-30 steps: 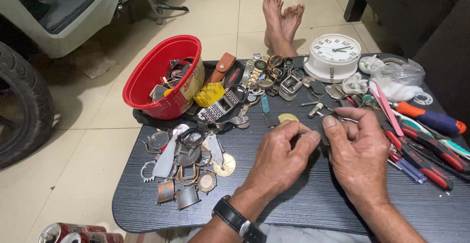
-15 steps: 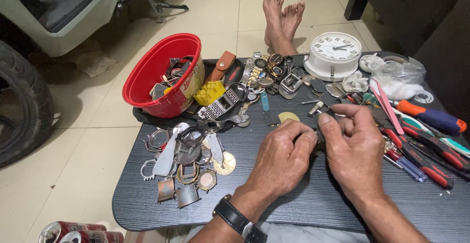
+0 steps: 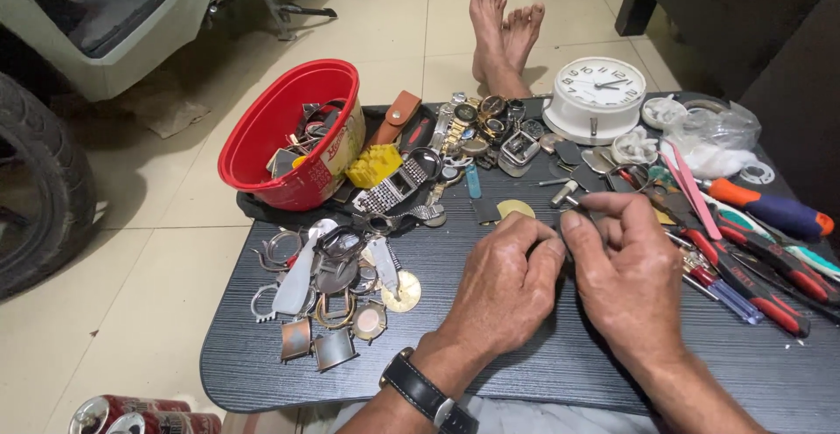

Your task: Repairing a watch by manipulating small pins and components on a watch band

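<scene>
My left hand (image 3: 500, 287), with a black wristwatch (image 3: 429, 393) on its wrist, is curled above the dark table (image 3: 542, 373). My right hand (image 3: 628, 278) meets it fingertip to fingertip. Together the fingers pinch a small dark part (image 3: 569, 222); the fingers hide most of it. A pile of watch cases and backs (image 3: 337, 287) lies to the left of my left hand. A brass disc (image 3: 514, 209) lies just beyond the fingers.
A red plastic bowl (image 3: 262, 132) holds watch parts at the table's far left. Watches and straps (image 3: 455, 136) crowd the back, beside a white clock (image 3: 597, 97). Screwdrivers and pliers (image 3: 752, 259) lie at the right. Bare feet (image 3: 503, 27), a tyre (image 3: 39, 189) and cans (image 3: 140, 415) surround the table.
Both hands have drawn slightly nearer and closed together over the small part; the right hand's fingers have curled in more. Nothing else on the table moved.
</scene>
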